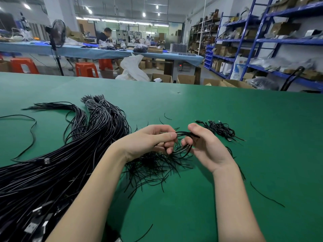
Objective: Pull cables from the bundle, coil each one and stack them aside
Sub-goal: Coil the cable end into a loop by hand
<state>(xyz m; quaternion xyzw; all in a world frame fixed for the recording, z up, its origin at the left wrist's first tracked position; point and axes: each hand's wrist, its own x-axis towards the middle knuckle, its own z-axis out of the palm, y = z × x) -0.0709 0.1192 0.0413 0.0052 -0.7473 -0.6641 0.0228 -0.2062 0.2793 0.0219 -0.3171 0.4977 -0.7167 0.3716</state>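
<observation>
Green table (pixel 227 105) fills the lower frame; its near edge and left side are cut off. Background workshop: blue shelving (pixel 258 41) on the right, a long blue bench (pixel 97 51) across the back with a person seated behind it, mostly hidden by clutter, orange stools (pixel 86 69), a standing fan (pixel 58 34). Shelf contents are too blurred to identify.

Cable bundle (pixel 57 154): a big black mass running from the bottom-left corner up to the far left-centre, lower end cut off by the frame. A few USB plugs show at the near end; the far tips fan out. A pale tie appears to wrap the far end, hard to confirm.

Loose thin black ties (pixel 152 170) lie scattered under and just below the hands, tangled; count not readable.

Stack of coiled cables (pixel 219 128) lies on the table just right of and beyond the right hand, not touching it. Individual coils can't be separated visually.

Left hand (pixel 150 138): fingers curled, pinching the left side of a small coil (pixel 183 142) held above the table. Right hand (pixel 204 144): thumb and fingers curled, gripping the coil's right side. Both hands are clamped on the same coil, close together. Coil is partly hidden by fingers, so the loop count and its plug end can't be made out.

One stray cable (pixel 31 135) loops at the far left, running off the frame edge.
</observation>
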